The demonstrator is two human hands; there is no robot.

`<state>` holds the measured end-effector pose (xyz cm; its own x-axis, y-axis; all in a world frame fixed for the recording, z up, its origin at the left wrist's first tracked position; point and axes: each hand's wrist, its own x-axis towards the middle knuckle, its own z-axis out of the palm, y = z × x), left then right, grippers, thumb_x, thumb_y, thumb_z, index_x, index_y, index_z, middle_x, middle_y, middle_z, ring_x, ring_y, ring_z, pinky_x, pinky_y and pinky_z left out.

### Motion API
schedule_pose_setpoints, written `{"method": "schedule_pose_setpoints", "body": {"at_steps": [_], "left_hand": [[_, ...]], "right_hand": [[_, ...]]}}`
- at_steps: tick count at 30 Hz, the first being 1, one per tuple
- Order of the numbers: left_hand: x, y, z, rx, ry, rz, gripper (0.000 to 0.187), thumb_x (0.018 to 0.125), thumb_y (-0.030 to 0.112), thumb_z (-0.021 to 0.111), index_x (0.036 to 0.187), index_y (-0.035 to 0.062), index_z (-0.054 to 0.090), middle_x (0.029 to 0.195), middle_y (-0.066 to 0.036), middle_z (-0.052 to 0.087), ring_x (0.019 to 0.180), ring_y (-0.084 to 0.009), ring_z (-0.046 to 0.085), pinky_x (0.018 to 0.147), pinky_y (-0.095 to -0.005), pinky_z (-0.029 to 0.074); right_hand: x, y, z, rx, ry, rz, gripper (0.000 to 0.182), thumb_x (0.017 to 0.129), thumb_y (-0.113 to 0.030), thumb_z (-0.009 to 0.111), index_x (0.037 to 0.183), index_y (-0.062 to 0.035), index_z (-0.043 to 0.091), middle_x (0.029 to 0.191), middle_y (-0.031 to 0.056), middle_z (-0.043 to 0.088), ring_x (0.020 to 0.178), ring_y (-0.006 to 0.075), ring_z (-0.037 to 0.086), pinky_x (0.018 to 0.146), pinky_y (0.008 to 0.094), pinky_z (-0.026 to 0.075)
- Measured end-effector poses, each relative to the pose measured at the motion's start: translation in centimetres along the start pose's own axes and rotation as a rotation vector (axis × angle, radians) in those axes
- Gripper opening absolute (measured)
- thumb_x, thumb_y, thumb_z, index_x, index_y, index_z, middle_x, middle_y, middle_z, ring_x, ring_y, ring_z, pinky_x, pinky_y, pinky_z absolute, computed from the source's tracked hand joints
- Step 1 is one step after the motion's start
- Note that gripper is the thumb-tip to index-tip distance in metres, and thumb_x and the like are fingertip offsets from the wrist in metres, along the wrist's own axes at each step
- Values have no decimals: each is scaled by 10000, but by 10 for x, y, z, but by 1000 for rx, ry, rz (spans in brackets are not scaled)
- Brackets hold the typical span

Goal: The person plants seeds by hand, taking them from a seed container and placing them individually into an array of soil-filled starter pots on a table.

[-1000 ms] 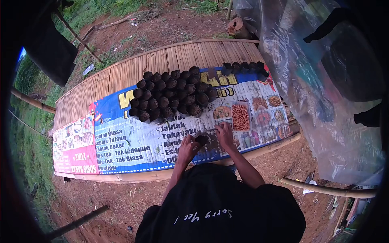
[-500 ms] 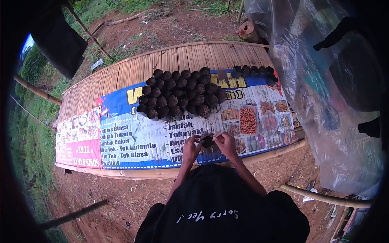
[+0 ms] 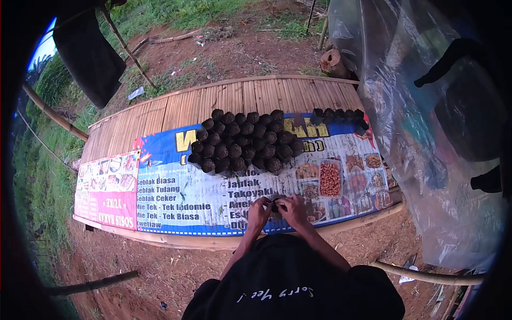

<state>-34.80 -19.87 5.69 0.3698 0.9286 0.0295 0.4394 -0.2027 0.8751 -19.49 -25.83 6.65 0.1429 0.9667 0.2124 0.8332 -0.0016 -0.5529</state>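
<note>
Close to the table's front edge, my left hand (image 3: 260,214) and my right hand (image 3: 294,211) grip a small black seedling bag (image 3: 275,207) from both sides. Dark soil seems to fill the bag; my fingers hide much of it. Beyond them stands a tight cluster of soil-filled black seedling bags (image 3: 246,140). To the right of my hands is a clear rectangular tub holding reddish-brown seeds (image 3: 329,180), which look like peanuts.
A printed banner (image 3: 176,200) covers much of the bamboo-slat table (image 3: 176,109). More black bags (image 3: 341,116) stand in a row at the back right. Plastic sheeting (image 3: 394,176) hangs on the right. A bamboo pole (image 3: 426,273) juts in at the lower right.
My right fingers have come down from above the bag to its rim, so both hands now close around it. The view has tilted slightly upward.
</note>
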Motion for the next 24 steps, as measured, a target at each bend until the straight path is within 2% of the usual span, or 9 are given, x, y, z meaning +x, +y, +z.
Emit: {"method": "schedule_pose_setpoints", "body": {"at_steps": [2, 7, 11, 12, 13, 15, 16, 20, 24], "left_hand": [[-2, 4, -2, 4, -8, -21, 152, 844, 150, 653, 871, 1, 653, 776, -181, 678, 722, -342, 674, 649, -414, 514], [-1, -6, 3, 16, 12, -11, 173, 853, 175, 653, 883, 5, 651, 792, -192, 680, 748, -364, 675, 671, -423, 521], [0, -42, 17, -87, -2, -100, 229, 855, 132, 615, 1058, 27, 614, 934, -244, 656, 852, -399, 658, 754, -460, 523], [-1, -51, 12, -16, -102, -52, 384, 824, 93, 607, 1204, 70, 556, 1086, -230, 609, 987, -413, 614, 839, -484, 500], [-4, -55, 10, -18, -94, -45, 384, 824, 93, 607, 1204, 70, 556, 1086, -230, 609, 987, -413, 614, 839, -484, 500], [-4, -58, 7, 115, -144, 212, 541, 776, 104, 656, 1297, 126, 511, 1197, -191, 550, 1078, -418, 557, 895, -486, 469], [-4, -55, 7, 161, -206, 192, 658, 731, 149, 717, 1346, 162, 484, 1278, -162, 503, 1124, -406, 522, 941, -477, 437], [12, -51, 9, 142, -331, 361, 685, 707, 192, 741, 1346, 176, 496, 1255, -96, 551, 1107, -365, 532, 924, -455, 439], [16, -55, 14, 158, -350, 364, 632, 726, 188, 730, 1326, 185, 530, 1297, -56, 564, 1069, -327, 547, 897, -437, 433]], "right_hand": [[-6, 10, 13, -22, 44, -60, 148, 791, -205, 717, 928, -150, 716, 908, 13, 689, 864, 228, 579, 801, 393, 443], [0, -1, -2, 18, 31, -5, 155, 768, -203, 731, 913, -150, 726, 877, 17, 690, 846, 236, 579, 797, 390, 442], [-2, 4, 3, 77, 62, -38, 175, 727, -168, 740, 901, -146, 729, 865, 14, 701, 820, 234, 576, 788, 376, 442], [0, 2, 0, 64, 70, -51, 171, 729, -163, 736, 899, -145, 729, 875, 12, 704, 819, 233, 575, 794, 372, 440], [-2, 2, 0, 54, 76, -60, 167, 730, -159, 733, 897, -143, 730, 884, 11, 707, 818, 233, 574, 800, 369, 438], [-3, 5, 2, 65, 63, -56, 165, 745, -159, 705, 908, -144, 723, 901, -3, 712, 852, 239, 569, 829, 385, 440], [-4, 7, 5, 63, 59, -44, 161, 742, -162, 710, 901, -144, 723, 889, 0, 712, 851, 239, 569, 832, 387, 437], [-4, 5, 1, 23, 70, -52, 152, 737, -171, 720, 887, -147, 726, 862, 12, 712, 854, 243, 574, 837, 391, 433], [-11, 16, 13, -15, 98, -4, 150, 732, -181, 724, 879, -151, 726, 855, 22, 707, 858, 246, 578, 837, 398, 431]]}}
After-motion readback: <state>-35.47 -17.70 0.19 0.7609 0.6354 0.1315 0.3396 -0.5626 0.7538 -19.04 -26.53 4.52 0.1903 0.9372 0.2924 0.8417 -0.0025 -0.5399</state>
